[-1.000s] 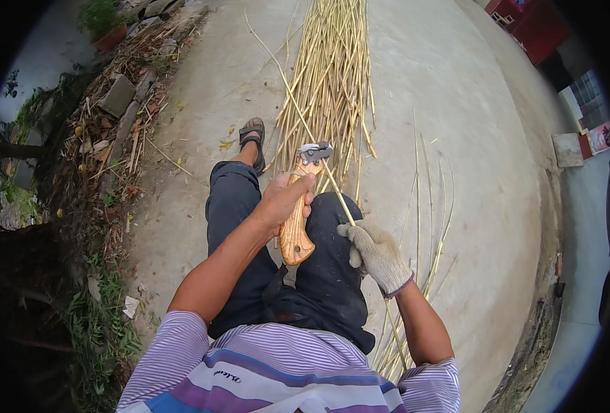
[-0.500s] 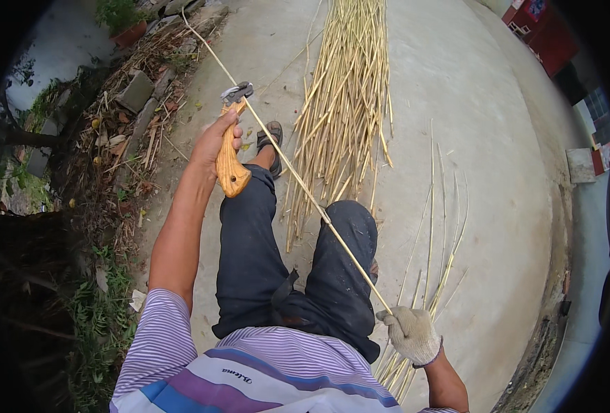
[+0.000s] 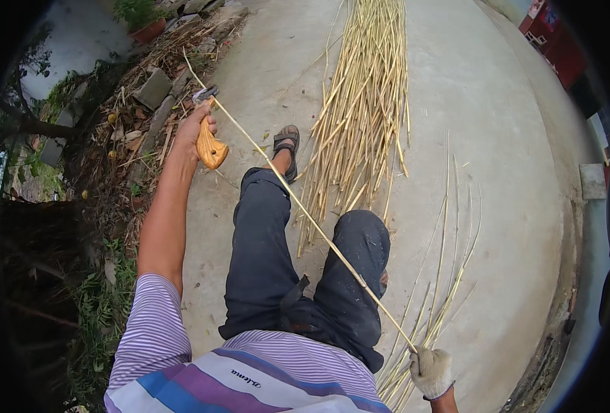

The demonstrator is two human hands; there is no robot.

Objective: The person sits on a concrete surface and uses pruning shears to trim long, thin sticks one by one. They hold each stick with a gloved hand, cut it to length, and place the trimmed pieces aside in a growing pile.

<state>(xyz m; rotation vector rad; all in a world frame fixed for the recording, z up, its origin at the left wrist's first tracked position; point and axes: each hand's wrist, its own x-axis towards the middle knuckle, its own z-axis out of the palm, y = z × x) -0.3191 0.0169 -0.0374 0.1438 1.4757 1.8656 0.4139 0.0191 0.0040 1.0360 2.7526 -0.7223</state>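
My left hand (image 3: 195,132), bare, is wrapped round the curved wooden handle of a tool (image 3: 211,147) with a small grey metal head. A long, thin, pale stalk (image 3: 318,230) runs slantwise across my knees, passing at the metal head; exactly how the head touches it is too small to tell. Only a short length of the stalk sticks out beyond the tool. My right hand (image 3: 431,374), in a knitted whitish glove, is closed on the stalk's near end at the lower right, beside my thigh.
A big heap of straw-coloured stalks (image 3: 363,110) lies on the concrete ground ahead of me. Several thinner stalks (image 3: 446,289) lie on the right, partly under my gloved hand. Along the left run rubble, a concrete block (image 3: 153,88), dry debris and green plants (image 3: 105,296).
My right hand has drawn the stalk down and to the right, and my left hand with the tool has shifted left. Less of the stalk now sticks out beyond the tool.
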